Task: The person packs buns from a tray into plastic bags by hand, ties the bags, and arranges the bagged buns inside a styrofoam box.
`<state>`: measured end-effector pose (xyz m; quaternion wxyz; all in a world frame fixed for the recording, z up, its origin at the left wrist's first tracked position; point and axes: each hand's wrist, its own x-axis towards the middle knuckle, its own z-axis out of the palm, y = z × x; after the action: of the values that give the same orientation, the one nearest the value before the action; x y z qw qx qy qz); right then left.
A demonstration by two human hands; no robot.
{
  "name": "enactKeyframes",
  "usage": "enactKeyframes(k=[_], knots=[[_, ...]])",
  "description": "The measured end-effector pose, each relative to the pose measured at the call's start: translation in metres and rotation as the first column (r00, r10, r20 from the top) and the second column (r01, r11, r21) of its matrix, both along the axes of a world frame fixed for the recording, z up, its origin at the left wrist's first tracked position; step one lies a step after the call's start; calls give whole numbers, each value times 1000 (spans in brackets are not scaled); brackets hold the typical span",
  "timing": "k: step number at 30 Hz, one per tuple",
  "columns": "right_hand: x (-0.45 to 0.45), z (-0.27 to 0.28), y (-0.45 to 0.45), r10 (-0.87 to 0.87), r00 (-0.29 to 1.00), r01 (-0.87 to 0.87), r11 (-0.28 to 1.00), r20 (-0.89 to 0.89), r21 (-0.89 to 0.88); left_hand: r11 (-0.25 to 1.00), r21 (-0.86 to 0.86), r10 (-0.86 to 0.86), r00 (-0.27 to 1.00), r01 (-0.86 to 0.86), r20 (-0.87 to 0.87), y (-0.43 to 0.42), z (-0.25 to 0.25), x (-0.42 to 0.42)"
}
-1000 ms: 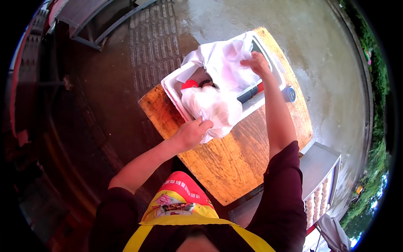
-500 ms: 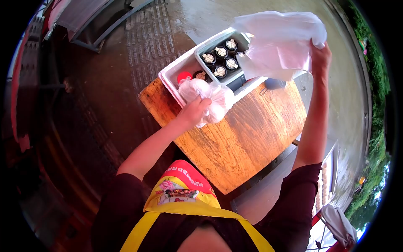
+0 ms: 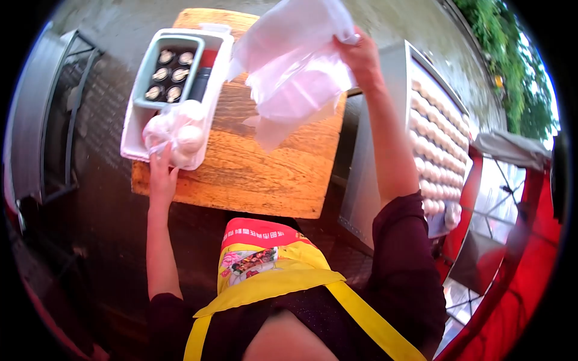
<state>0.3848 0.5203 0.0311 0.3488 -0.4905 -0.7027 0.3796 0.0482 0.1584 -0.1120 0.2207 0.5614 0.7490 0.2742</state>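
Observation:
In the head view, my left hand [image 3: 161, 180] is at the near end of a white foam box [image 3: 218, 78]. Its fingers are on the gathered top of a knotted plastic bag [image 3: 186, 135] full of round, pale things, and the thumb stands a little apart. This bag rests on the box's near part. Inside the box, a grey-green bin [image 3: 197, 48] holds several dark bottles [image 3: 179, 75] with pale caps. Raised over the table, my right hand [image 3: 359, 54] grips a thin white plastic sheet [image 3: 295, 66] that hangs down to the left in loose folds.
The box stands on a worn wooden table [image 3: 265, 174]. To the right, a metal-sided case [image 3: 376, 138] bears rows of egg-like, pale round things [image 3: 436, 138]. A metal-framed stand [image 3: 45, 114] is at the left, and red fabric [image 3: 512, 277] hangs at the lower right.
The view has turned, so box and table appear further left and the case at right shows more. The knotted bag now sits lower in the box. The sheet has swung over the table.

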Motion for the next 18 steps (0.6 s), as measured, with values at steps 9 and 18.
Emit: enactKeyframes(k=[9, 18], knots=[[191, 34, -138, -70, 935, 63, 997, 347, 34, 992, -72, -115, 971, 102, -210, -39, 12, 46], [355, 90, -235, 84, 911, -47, 994, 404, -101, 999, -26, 35, 930, -48, -366, -25, 21, 142]])
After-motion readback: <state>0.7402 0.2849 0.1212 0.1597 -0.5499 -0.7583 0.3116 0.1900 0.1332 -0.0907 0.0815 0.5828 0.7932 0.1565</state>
